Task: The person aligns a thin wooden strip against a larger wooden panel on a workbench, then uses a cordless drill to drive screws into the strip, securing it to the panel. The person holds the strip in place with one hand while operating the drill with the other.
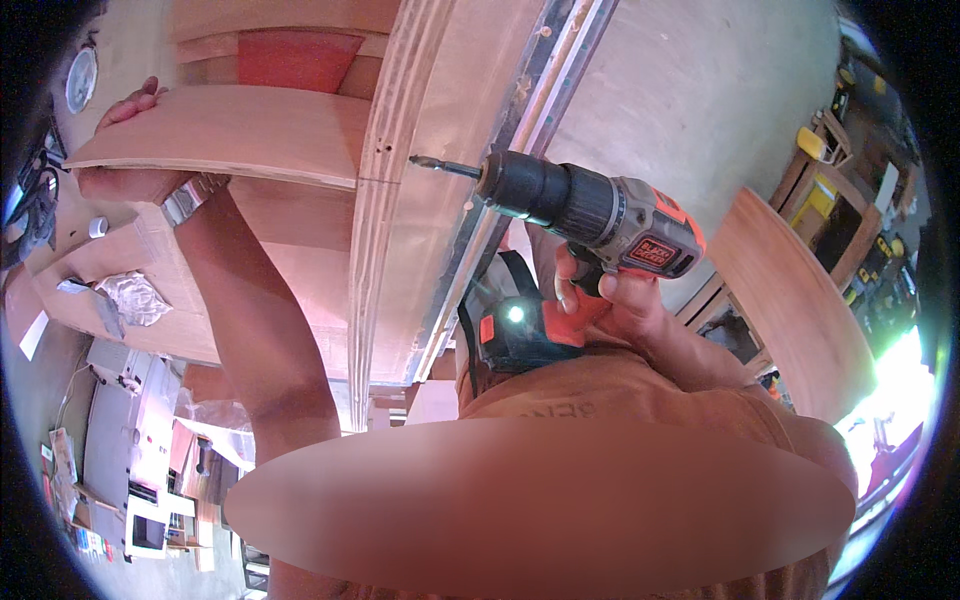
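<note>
My right hand [625, 300] is wrapped round the grip of a black, grey and orange cordless drill [600, 205], with a finger at its trigger. The drill's light is on, and its bit [445, 166] points left. A layered plywood edge [372, 240] with small dark holes stands just left of the bit tip, apart from it. At the upper left my left hand [130, 108] holds a flat wooden board [240, 130], fingertips curled over its far edge and the palm mostly hidden. A metal-banded watch [193, 198] is on that wrist. The board's right end meets the plywood edge.
A red piece [298, 58] lies beyond the board. Crumpled clear plastic [135, 298] rests on a panel at the left. On the right stand a curved-looking wooden panel [790, 300] and a wooden rack [835, 215] with tools. White cabinets [115, 400] are at lower left.
</note>
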Available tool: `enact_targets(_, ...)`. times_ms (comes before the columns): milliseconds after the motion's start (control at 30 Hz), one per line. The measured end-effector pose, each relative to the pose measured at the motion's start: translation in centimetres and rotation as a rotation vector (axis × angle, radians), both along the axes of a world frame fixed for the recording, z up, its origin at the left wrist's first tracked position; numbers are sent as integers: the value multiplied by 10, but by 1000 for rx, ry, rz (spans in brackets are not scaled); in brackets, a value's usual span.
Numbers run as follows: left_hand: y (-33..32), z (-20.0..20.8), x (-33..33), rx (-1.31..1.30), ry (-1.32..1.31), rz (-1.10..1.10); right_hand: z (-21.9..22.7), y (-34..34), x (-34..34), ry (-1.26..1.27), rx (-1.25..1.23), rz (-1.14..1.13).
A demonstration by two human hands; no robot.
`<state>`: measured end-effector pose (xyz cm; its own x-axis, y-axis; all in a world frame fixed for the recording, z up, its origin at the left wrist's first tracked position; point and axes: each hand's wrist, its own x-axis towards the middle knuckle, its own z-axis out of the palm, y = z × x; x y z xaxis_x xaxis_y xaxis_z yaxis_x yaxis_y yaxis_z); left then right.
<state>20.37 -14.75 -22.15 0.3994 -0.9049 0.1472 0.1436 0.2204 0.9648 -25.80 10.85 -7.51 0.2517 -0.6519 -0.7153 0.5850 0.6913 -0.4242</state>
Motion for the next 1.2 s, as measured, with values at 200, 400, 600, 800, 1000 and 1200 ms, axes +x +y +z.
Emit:
enact_targets(200, 9, 21, -40, 11, -264, 125, -5, 1, -6, 30, -61, 27)
enact_targets(400, 20, 34, -75, -83, -309, 162, -14, 9, -23, -182, 11, 59)
enact_targets(600, 25, 28, -84, -68, -13, 192, -26, 16, -35, -88, -33, 126)
enact_targets(800, 22, 10, -64, -68, 33, 167, -30, 12, -37, -201, -34, 160)
enact_targets(1000, 24, 8, -64, -77, -29, 170, -27, 7, -32, -224, -2, 119)
enact_targets(1200, 24, 19, -95, -142, -15, 274, -28, 10, -31, -250, 27, 75)
